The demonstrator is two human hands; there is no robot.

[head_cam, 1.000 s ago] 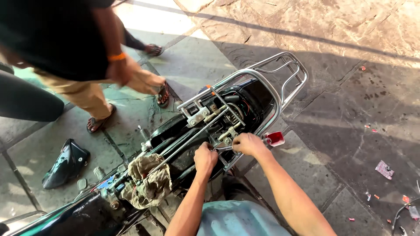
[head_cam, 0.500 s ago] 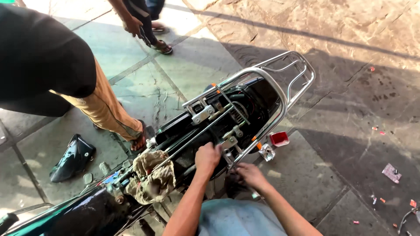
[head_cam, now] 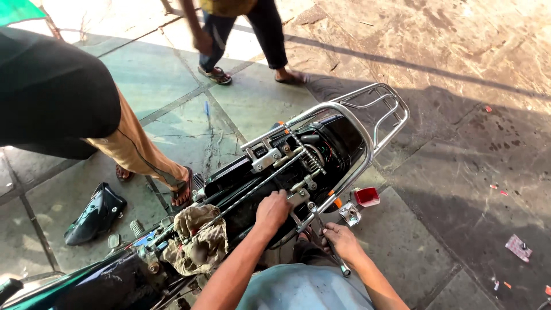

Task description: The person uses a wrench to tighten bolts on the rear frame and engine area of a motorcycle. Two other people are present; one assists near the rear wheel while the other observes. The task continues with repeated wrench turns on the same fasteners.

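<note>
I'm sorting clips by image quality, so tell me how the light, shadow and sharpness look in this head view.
Head view: hard sunlight washes out the paving at the top, a broad shadow covers the motorcycle frame and both hands; the left hand and right hand read sharp, while chrome on the rear rack glints.

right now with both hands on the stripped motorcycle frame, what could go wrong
The right hand holds a slim metal tool close beside the red rear reflector; a slip might crack it. The left hand presses by the long coil spring, so fingers could get pinched. A dirty crumpled rag lies draped on the frame and may snag.
</note>
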